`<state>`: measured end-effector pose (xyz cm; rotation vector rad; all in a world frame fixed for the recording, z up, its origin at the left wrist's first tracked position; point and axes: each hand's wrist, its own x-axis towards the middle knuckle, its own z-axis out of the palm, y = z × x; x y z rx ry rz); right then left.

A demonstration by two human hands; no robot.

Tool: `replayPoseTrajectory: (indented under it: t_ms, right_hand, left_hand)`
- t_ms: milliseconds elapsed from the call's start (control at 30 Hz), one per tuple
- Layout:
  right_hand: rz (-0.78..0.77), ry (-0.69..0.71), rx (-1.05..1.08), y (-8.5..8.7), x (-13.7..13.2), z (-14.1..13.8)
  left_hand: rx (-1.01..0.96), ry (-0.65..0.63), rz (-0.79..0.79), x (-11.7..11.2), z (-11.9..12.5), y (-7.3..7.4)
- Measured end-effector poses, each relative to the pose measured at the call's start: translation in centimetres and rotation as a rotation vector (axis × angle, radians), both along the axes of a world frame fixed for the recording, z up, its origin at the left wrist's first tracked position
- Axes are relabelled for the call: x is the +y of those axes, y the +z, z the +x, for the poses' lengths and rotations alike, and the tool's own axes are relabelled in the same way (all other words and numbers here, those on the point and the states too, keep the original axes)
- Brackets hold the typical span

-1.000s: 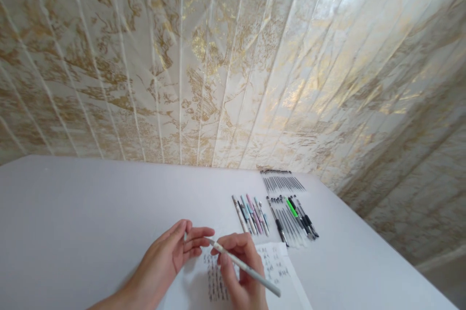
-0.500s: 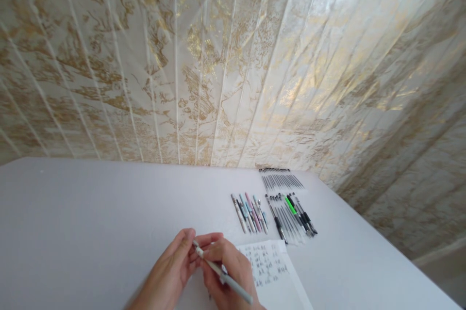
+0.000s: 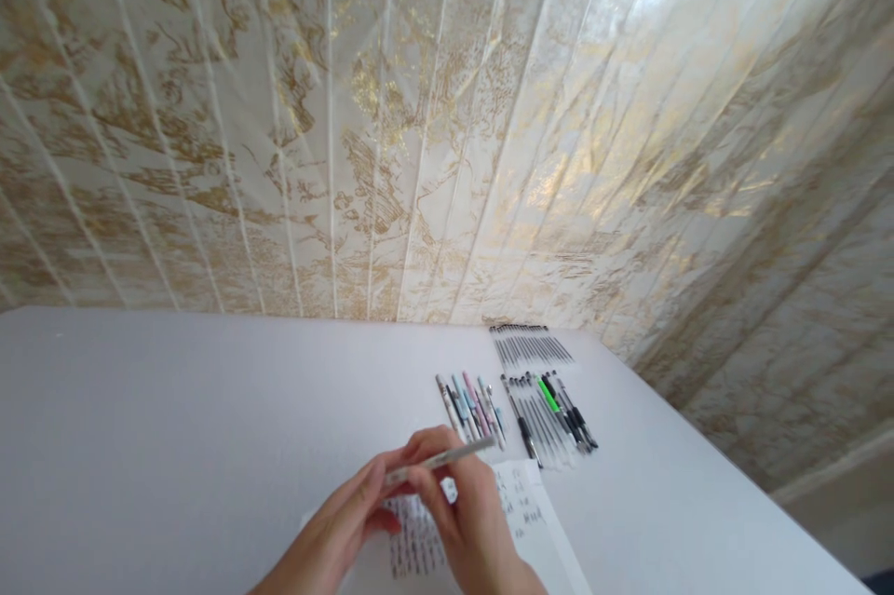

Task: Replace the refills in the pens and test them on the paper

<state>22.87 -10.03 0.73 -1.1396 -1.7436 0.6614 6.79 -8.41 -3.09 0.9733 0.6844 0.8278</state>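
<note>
A light grey pen is held slantwise between my two hands, above a sheet of handwritten paper. My right hand is closed around the pen's middle, and the free end sticks out to the right. The thumb and fingers of my left hand pinch the pen's left end, so its tip is hidden. Both hands cover part of the writing below.
Just beyond my hands lies a group of pastel pens. To its right are clear and black pens with a bright green pen among them. A row of thin refills lies behind, near the gold-patterned curtain.
The pen has swung from pointing down to the right to pointing up to the right. My right hand has risen and turned, uncovering more writing on the paper.
</note>
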Motion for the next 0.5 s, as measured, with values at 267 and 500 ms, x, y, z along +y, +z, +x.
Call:
replayPoseTrajectory:
  t_ms: [267, 500]
  right_hand:
    - [-0.254, -0.664, -0.772, 5.2, 3.4, 15.0]
    - [-0.642, -0.844, -1.099, 0.9, 4.4, 23.4]
  left_hand:
    - [0.267, 0.061, 0.226, 0.1, -1.1, 0.8]
    - [0.397, 0.036, 0.242, -0.5, -0.5, 0.7]
